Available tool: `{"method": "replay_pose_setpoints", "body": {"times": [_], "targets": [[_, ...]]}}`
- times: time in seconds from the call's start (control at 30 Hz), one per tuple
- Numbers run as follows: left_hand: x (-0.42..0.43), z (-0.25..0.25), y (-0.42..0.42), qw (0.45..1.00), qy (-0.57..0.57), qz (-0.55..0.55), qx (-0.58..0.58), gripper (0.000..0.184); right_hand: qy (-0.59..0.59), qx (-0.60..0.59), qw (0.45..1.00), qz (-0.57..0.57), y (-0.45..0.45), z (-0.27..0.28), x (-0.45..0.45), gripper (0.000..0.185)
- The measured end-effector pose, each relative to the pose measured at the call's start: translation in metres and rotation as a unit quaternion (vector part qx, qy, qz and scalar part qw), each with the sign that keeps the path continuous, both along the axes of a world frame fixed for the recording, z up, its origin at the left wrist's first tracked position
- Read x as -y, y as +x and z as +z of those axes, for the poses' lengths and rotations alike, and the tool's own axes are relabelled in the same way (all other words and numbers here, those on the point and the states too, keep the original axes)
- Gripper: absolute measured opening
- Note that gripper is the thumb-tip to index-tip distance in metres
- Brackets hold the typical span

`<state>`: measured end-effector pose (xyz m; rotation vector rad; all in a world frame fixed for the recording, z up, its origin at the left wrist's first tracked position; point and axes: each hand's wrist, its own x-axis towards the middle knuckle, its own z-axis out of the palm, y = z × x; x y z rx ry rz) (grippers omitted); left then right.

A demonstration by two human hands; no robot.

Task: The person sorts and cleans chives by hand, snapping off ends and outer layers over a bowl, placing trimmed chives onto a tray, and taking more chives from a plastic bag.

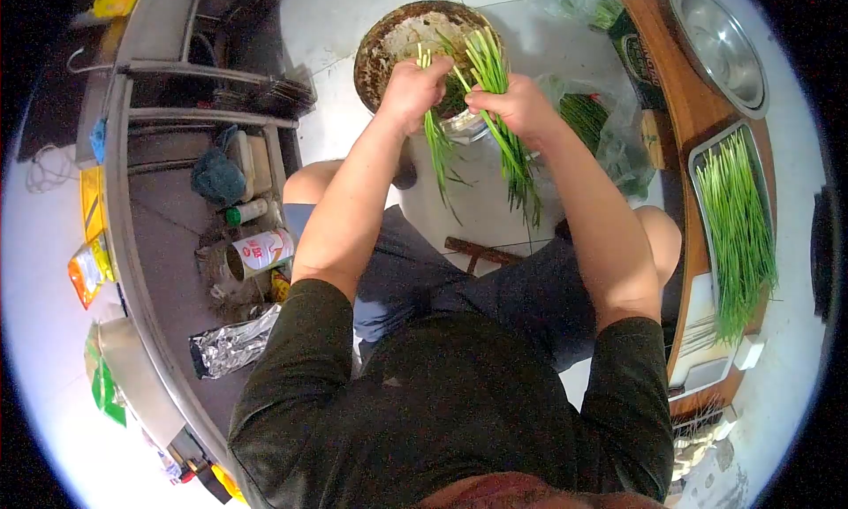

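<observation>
My left hand [413, 92] is closed round a small bunch of garlic chives [438, 156], whose green leaves hang down below the fist. A thicker bunch of garlic chives [512, 160] is gripped in my right hand [519, 112], pale stalk ends up and leaves trailing down. Both hands are side by side at the near edge of a round, rusty-brown pan [375, 54]. Some green scraps lie in the pan, partly hidden by my hands. A loose stalk slants between the two fists.
On the right, a wooden board [685, 94] carries a steel bowl [720, 45] and a metal tray [698, 178] of garlic chives. More greens [583, 119] lie in clear plastic on the floor. A shelf unit [168, 244] at left holds a tin can [265, 250] and crumpled foil [231, 343].
</observation>
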<state>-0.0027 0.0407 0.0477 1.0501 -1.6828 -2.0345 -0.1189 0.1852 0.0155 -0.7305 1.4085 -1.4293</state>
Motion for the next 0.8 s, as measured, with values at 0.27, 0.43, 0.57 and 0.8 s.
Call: {"method": "replay_pose_setpoints", "body": {"times": [0.27,0.43,0.57,0.8], "targets": [[0.005,0.0028,0.0014,0.999,0.045,0.015,-0.011,0.016,-0.012,0.009,1.0,0.0,0.0019,0.0004,0.0,0.015],[0.0081,-0.006,0.0025,0.996,0.076,0.046,-0.021,0.018,0.003,0.006,1.0,-0.003,0.001,-0.0029,0.0006,0.018],[0.005,-0.0015,0.0032,0.998,0.052,0.025,-0.004,0.022,0.007,0.022,1.0,-0.011,0.0005,-0.0032,0.0011,0.019],[0.0025,0.0004,0.004,0.998,0.052,0.036,-0.019,0.024,0.009,0.044,0.999,-0.006,0.0004,0.0,-0.0007,0.02]]}}
